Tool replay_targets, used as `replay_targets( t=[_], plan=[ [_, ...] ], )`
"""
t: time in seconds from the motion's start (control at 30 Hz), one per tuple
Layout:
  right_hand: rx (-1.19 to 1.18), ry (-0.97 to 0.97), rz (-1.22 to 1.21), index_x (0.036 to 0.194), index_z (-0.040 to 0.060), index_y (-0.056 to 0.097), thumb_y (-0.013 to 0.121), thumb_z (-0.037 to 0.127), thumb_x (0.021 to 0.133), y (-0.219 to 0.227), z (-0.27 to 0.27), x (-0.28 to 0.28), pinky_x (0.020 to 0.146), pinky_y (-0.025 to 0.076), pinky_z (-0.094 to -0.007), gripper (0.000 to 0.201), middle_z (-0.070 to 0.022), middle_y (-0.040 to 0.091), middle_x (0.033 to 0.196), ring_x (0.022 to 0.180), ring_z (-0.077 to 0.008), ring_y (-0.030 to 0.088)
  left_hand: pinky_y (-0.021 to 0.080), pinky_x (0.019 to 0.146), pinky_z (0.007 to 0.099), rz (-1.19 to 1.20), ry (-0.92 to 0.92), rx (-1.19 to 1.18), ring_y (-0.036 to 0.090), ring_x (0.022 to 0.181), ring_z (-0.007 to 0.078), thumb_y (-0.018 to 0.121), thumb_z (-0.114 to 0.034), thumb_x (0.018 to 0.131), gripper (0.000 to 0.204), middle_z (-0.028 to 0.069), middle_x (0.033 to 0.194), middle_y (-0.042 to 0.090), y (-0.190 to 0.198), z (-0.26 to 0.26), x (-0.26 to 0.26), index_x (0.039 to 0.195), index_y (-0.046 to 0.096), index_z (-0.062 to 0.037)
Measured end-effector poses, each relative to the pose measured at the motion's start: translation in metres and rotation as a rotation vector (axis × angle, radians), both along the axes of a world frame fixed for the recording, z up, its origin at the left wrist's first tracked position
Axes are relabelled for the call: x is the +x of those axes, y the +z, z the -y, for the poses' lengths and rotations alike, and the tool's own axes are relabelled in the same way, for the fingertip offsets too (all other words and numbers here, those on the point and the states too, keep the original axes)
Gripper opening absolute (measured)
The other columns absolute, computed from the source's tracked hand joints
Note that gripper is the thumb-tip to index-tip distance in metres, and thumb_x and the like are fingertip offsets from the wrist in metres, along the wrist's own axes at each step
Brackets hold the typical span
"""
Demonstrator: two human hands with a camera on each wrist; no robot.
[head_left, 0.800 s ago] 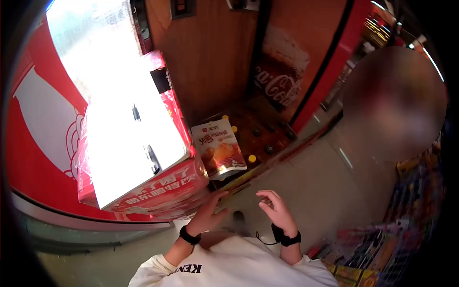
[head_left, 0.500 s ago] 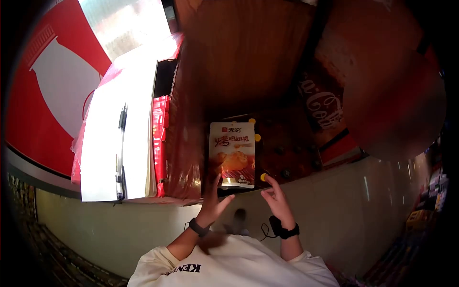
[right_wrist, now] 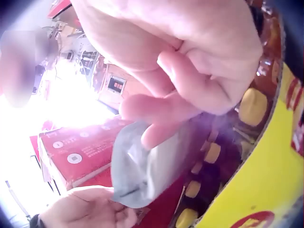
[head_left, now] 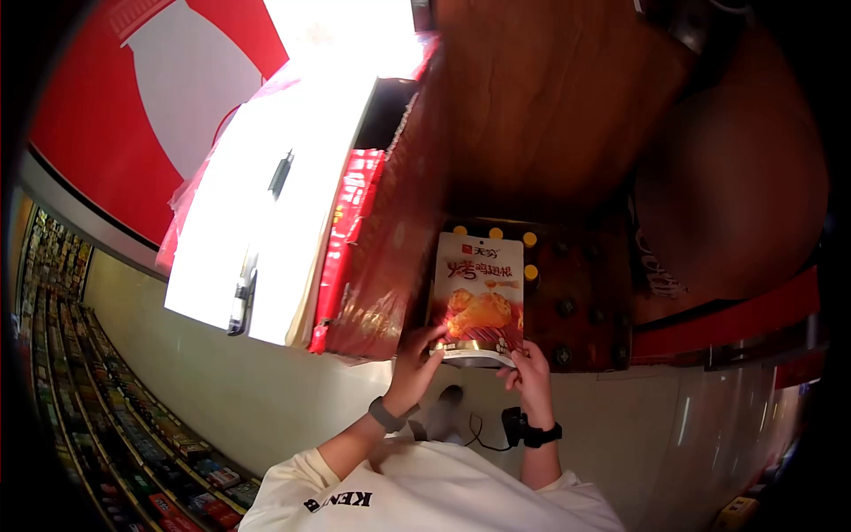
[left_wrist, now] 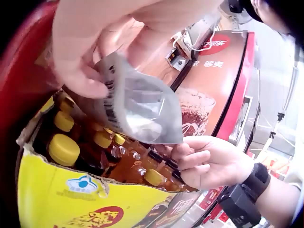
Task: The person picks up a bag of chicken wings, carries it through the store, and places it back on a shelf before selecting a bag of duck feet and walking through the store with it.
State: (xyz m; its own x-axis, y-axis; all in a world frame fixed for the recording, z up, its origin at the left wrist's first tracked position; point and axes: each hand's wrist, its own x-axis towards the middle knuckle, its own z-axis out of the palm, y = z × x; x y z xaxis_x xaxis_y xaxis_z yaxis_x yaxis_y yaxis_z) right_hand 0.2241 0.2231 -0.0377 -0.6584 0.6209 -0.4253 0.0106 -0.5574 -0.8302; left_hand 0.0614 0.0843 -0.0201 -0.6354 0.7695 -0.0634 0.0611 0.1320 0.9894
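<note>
A white and reddish-brown snack pouch (head_left: pixel 479 297) with a picture of roasted chicken lies over capped bottles in the head view. My left hand (head_left: pixel 415 371) pinches its near left corner, thumb on one face. At the near right corner, my right hand (head_left: pixel 532 368) grips the edge between thumb and fingers. The left wrist view shows the pouch's silvery bottom fold (left_wrist: pixel 147 107) bowed out between both hands. Seen from the right wrist, the curled right fingers (right_wrist: pixel 175 102) overlap the pouch.
Under the pouch stands a yellow carton (left_wrist: pixel 61 190) of bottles with yellow caps (left_wrist: pixel 64 149). To the left, a red carton (head_left: pixel 377 301) bears white paper (head_left: pixel 235 222) and a pen (head_left: pixel 244 288). Stocked shelves (head_left: pixel 115 399) line the far left. A wooden panel (head_left: pixel 532 106) rises behind.
Both hands have moved forward from apart in the air to the pouch's near corners and taken hold of them. The head view has turned, shifting the cartons and pouch rightward.
</note>
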Motion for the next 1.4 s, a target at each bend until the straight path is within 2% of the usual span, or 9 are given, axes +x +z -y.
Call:
replay_targets(
  t=[0.17,0.23,0.27,0.5,0.9,0.97,1.03,1.1,1.4],
  plan=[
    [0.226,-0.039,-0.022,0.112,0.0058,0.039,0.043,0.007,0.085,0.006,0.025,0.009,0.042,0.037,-0.0198,0.028,-0.0068,0.056,0.093,0.062,-0.0129,0.056,0.044,0.073,0.0283,-0.417,-0.132,0.084,0.054,0.091,0.0216,0.053,-0.002,0.080,0.031,0.0102,0.109,0.051,0.035,0.018,0.004,0.110,0.057,-0.0078],
    [0.294,-0.170,-0.111,0.116,0.0062,0.036,0.041,0.002,0.081,0.006,0.042,0.013,0.059,0.045,-0.0231,0.036,-0.0081,0.052,0.104,0.084,-0.0152,0.055,0.044,0.075,0.0293,-0.491,-0.161,0.131,0.054,0.091,0.0231,0.054,0.000,0.077,0.034,0.0106,0.108,0.052,0.048,0.030,0.006,0.110,0.057,-0.0079],
    [0.356,-0.186,-0.200,0.116,0.0042,0.034,0.043,-0.003,0.080,0.009,0.050,0.015,0.087,0.036,-0.0268,0.039,-0.0071,0.046,0.111,0.105,-0.0153,0.043,0.045,0.076,0.0302,-0.556,-0.203,0.171,0.054,0.092,0.0246,0.054,0.002,0.075,0.036,0.0111,0.107,0.053,0.056,0.040,0.008,0.110,0.058,-0.0081],
    [0.597,-0.215,-0.509,0.128,0.0074,0.030,0.044,0.007,0.081,0.034,0.133,0.004,0.096,0.032,-0.0336,0.049,-0.0064,0.038,0.126,0.113,-0.0200,0.040,0.044,0.086,0.0319,-0.581,-0.382,0.432,0.052,0.103,0.0255,0.051,0.010,0.070,0.044,0.0109,0.113,0.051,0.107,0.162,0.005,0.108,0.060,-0.0109],
    [0.429,0.438,-0.939,0.127,0.0025,0.035,0.039,-0.011,0.083,0.070,0.383,-0.112,0.094,0.033,-0.0307,0.046,-0.0092,0.044,0.127,0.113,-0.0187,0.043,0.046,0.075,0.0297,-0.583,0.396,0.183,0.059,0.083,0.0253,0.049,0.010,0.074,0.040,0.0131,0.097,0.059,0.101,0.475,0.017,0.112,0.055,-0.0017],
    [0.329,0.602,-0.863,0.124,0.0003,0.038,0.040,-0.010,0.082,0.084,0.430,-0.127,0.092,0.034,-0.0301,0.043,-0.0103,0.048,0.121,0.108,-0.0177,0.047,0.049,0.073,0.0294,-0.610,0.498,0.149,0.059,0.083,0.0221,0.047,0.010,0.078,0.046,0.0125,0.098,0.059,0.099,0.521,0.029,0.122,0.047,-0.0030],
    [0.194,0.709,-0.775,0.120,-0.0030,0.040,0.042,-0.008,0.082,0.098,0.470,-0.135,0.089,0.036,-0.0285,0.038,-0.0105,0.053,0.109,0.101,-0.0167,0.051,0.053,0.070,0.0316,-0.187,0.714,0.410,0.059,0.085,0.0191,0.044,0.010,0.082,0.058,0.0117,0.100,0.058,0.091,0.551,0.045,0.135,0.027,-0.0076],
    [0.210,0.882,-0.825,0.120,-0.0036,0.040,0.043,-0.009,0.081,0.101,0.505,-0.153,0.089,0.037,-0.0286,0.039,-0.0104,0.053,0.109,0.101,-0.0169,0.050,0.055,0.066,0.0346,-0.123,0.767,0.435,0.058,0.086,0.0198,0.042,0.009,0.084,0.080,0.0154,0.104,0.055,0.093,0.589,0.053,0.138,-0.009,-0.0178],
    [0.200,1.284,-0.731,0.123,-0.0016,0.039,0.045,-0.006,0.082,0.115,0.620,-0.245,0.090,0.037,-0.0299,0.041,-0.0092,0.051,0.115,0.106,-0.0156,0.049,0.051,0.069,0.0319,-0.006,1.086,0.651,0.056,0.094,0.0206,0.042,0.007,0.084,0.056,0.0124,0.113,0.052,0.097,0.686,0.026,0.134,0.017,-0.0012]
  ],
)
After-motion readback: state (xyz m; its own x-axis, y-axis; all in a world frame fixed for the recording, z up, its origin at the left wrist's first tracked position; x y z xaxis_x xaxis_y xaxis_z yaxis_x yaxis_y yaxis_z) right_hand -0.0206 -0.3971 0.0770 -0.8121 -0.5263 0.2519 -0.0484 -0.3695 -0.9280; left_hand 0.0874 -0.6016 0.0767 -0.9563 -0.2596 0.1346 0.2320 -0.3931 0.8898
